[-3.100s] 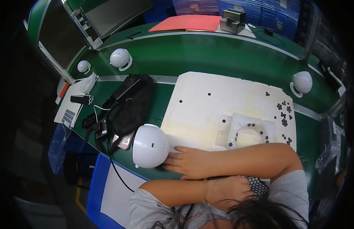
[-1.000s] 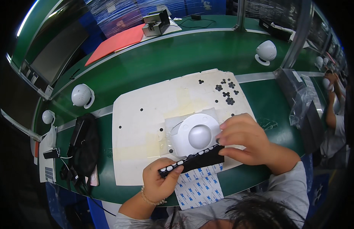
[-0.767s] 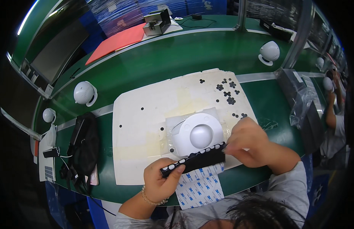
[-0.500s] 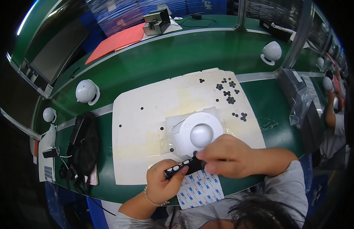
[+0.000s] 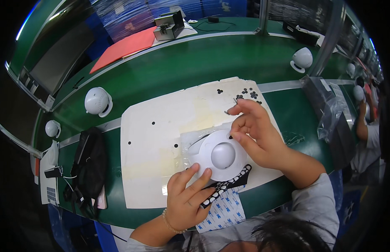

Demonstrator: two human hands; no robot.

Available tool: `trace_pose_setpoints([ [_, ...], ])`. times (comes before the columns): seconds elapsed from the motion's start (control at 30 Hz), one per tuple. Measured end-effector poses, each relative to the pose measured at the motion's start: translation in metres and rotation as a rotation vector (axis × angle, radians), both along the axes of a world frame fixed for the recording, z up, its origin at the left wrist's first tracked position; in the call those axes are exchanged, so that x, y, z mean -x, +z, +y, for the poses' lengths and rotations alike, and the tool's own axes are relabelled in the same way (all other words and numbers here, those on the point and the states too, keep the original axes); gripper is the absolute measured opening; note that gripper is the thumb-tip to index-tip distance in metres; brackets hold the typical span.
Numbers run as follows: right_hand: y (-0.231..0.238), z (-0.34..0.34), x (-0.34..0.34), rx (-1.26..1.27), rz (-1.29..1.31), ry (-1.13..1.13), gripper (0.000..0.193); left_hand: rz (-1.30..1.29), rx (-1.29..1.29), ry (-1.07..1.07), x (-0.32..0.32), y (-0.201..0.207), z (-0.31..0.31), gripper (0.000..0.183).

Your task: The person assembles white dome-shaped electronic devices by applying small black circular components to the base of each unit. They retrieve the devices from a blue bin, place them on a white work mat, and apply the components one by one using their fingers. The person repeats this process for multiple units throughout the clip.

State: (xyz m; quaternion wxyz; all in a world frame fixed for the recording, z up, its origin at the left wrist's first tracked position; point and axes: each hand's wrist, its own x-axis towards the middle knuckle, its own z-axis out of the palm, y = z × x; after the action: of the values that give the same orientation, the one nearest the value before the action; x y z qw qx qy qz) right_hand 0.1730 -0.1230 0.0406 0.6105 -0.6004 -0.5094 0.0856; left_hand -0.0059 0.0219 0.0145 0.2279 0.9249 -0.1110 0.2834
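A white round device (image 5: 242,166) with a domed centre and a ring-shaped rim lies on clear plastic wrap in front of me. My left hand (image 5: 184,201) rests with its fingers spread, two fingertips on the near-left part of the rim. Another of its fingers touches a black strip with rows of white round holes (image 5: 224,187), lying against the near rim. My right hand (image 5: 260,138) is over the far-right rim, fingers apart, thumb by a small black round pad (image 5: 230,137) at the rim. Small dark pads (image 5: 227,112) appear stuck at its raised fingertips.
A large white board (image 5: 148,168) lies beneath, with scattered black pads (image 5: 220,91). A blue-printed white sheet (image 5: 224,214) is at the near edge. Other white devices (image 5: 98,102) stand left and far right. A black bag (image 5: 90,155) lies left, a dark box (image 5: 323,96) right.
My right hand has left the strip and moved up to the far-right rim. My left hand has loosened from the strip and spread its fingers onto the device; the strip now lies against the near rim.
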Motion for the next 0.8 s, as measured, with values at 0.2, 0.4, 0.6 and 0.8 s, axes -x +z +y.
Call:
trace_pose_setpoints([
  [0.2,0.0,0.0,-0.002,0.034,0.015,0.042,0.058,0.022,-0.023,0.045,0.003,0.001,-0.007,0.017],
  [0.4,-0.003,0.001,-0.004,-0.017,0.101,0.07,0.061,0.026,-0.016,0.062,0.001,0.0,-0.008,0.015],
  [0.6,-0.007,0.002,-0.002,-0.024,-0.136,-0.036,0.059,0.032,-0.013,0.073,0.002,0.0,-0.009,0.016],
  [0.8,-0.004,-0.006,0.001,-0.035,-0.77,-0.219,0.054,0.034,-0.01,0.071,0.002,0.002,-0.008,0.018],
])
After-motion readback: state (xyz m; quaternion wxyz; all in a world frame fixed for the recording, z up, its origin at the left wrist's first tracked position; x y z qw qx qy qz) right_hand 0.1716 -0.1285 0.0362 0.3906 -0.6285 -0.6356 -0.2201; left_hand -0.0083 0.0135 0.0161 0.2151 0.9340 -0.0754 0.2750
